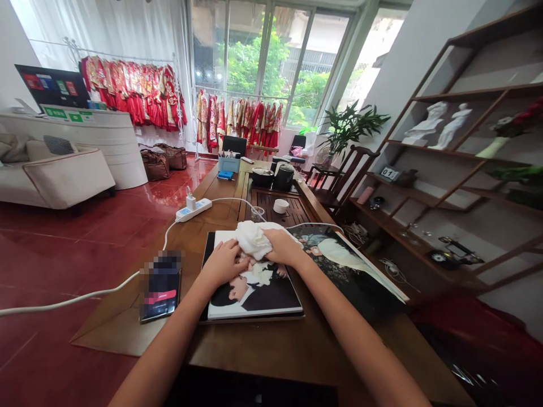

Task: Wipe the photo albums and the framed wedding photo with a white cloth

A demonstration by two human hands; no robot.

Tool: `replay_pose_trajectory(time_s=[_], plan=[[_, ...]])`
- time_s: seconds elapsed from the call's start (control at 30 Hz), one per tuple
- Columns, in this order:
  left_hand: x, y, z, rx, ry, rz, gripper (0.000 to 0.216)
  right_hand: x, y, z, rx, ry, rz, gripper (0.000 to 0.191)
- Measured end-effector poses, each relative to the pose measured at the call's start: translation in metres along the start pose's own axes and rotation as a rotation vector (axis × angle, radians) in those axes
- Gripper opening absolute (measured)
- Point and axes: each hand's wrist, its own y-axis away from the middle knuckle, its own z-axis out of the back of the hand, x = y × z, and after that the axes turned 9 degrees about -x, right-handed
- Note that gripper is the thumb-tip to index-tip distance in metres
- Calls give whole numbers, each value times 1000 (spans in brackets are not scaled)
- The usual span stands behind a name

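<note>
A photo album [265, 299] lies on the wooden table in front of me, its page printed with a large picture of a person in a dark suit. My left hand [224, 263] rests flat on the album's left part, fingers spread and holding nothing. A bunched white cloth [251, 239] is pressed on the album's upper part, and my right hand [283, 247] is closed around its right side. The right fingertips are hidden by the cloth. To the right, partly behind my forearm, lies another large photo album or print [339, 260].
A phone [161, 291] lies left of the album. Behind it sits a white power strip [194, 210] with a cable. Farther back are a white cup [280, 206], a tea tray [297, 217] and a black kettle [283, 177]. Shelves [449, 150] stand at right.
</note>
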Motion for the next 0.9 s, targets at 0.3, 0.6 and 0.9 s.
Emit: replay_pose_trajectory(time_s=[0.3, 0.6, 0.9], plan=[[1, 4, -1, 21, -48, -20, 48, 27, 51, 19, -1, 5, -38, 31], [6, 7, -9, -23, -88, -46, 45, 70, 114, 34, 24, 0, -39, 57], [9, 8, -11, -44, -116, -91, 44, 90, 144, 41, 62, 8, -9, 58]])
